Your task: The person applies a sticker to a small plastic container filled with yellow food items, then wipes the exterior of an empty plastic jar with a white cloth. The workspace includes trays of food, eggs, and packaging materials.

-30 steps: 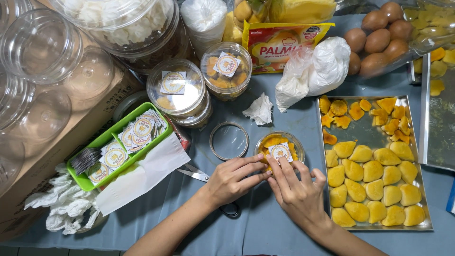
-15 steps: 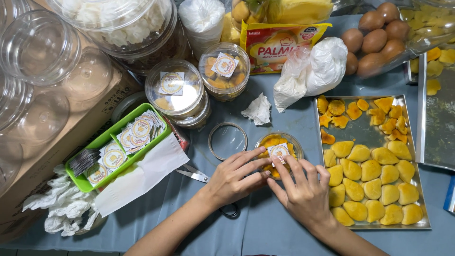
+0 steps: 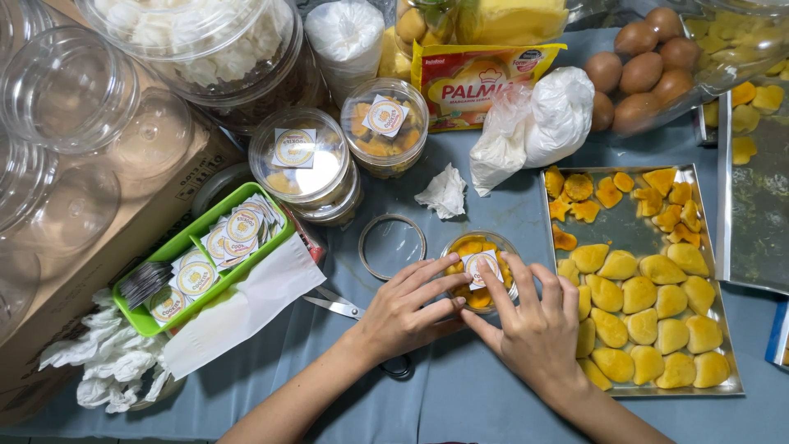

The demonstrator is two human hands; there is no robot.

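both hands meet over a small clear tub of yellow cookies (image 3: 479,269) that sits on the blue-grey counter (image 3: 460,395), just left of the metal tray (image 3: 634,171). the left hand (image 3: 407,308) lies against the near left side of the tub with fingers stretched out and loosely spread, tips touching the lid. the right hand (image 3: 534,325) comes in from the near right, its fingers (image 3: 497,284) laid on the lid right by the round sticker (image 3: 479,265) at its centre; neither hand is closed around anything, both press flat on the tub. the tray holds rows of pale yellow pastries (image 3: 649,316) near and darker orange pieces at its far end. left of the tub lies a clear loose lid (image 3: 393,245), and scissors (image 3: 333,302) rest beside the left wrist. further left, a green basket (image 3: 177,247) holds more round stickers. two sealed tubs (image 3: 337,148) stand on the far side, with brown eggs (image 3: 645,66) at the far right.
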